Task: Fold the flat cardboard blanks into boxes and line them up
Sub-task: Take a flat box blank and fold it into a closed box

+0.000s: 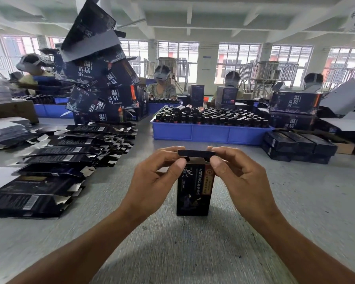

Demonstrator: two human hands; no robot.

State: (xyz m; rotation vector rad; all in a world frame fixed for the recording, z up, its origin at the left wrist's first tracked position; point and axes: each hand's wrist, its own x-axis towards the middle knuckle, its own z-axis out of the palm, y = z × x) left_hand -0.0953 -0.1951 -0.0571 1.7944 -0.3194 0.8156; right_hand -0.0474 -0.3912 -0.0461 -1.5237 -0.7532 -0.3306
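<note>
1. Head view: one upright box (193,193) on the table (295,201), centre, gold Chinese print.
2. Left hand (152,177) and right hand (242,177) pinch its top flap (196,153).
3. Large cartons (293,103) read 温泉苗浴.
4. Flat blanks (55,160) lie at left.

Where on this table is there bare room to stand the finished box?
Bare grey table lies right of the box, below the stacked boxes. A strip between the blue crate and the hands is free. The left is crowded with flat blanks.
</note>
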